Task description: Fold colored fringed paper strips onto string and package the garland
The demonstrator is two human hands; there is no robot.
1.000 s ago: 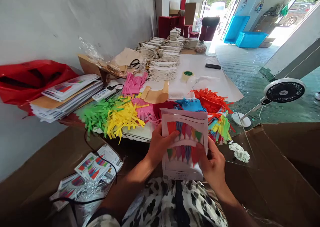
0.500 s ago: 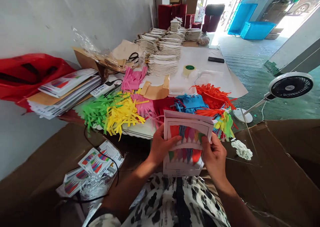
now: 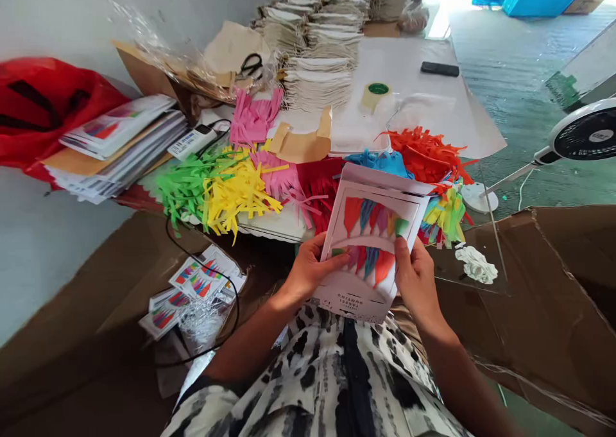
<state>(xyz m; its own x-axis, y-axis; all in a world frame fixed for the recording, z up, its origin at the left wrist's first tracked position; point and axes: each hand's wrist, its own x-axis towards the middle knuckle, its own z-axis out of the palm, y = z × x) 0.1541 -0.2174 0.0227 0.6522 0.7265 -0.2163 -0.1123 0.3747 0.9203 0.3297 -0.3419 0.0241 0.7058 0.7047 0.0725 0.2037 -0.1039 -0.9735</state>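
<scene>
Table: long one along a grey wall (image 3: 274, 228) - cream paper stacks (image 3: 317, 81) fill the far end, and a red plastic bag (image 3: 52, 97) sits at the left.
Box: opened cardboard box (image 3: 543, 308) right in front of the person, flaps spread wide.
Loose fringe: green (image 3: 190, 183), yellow (image 3: 238, 190) and orange (image 3: 426, 151) paper piles along the table's near side.
Tassel card: the tassel card (image 3: 370, 244) is tilted, held just off the table edge, over the box, with red fringe (image 3: 317, 196) behind it.
Left hand: the left hand (image 3: 312, 273) grips the card's lower left edge.
Right hand: the right hand (image 3: 416, 276) has its right edge.
Fingers: curled snugly on the card - both hands holding it, thumbs on its face.
</scene>
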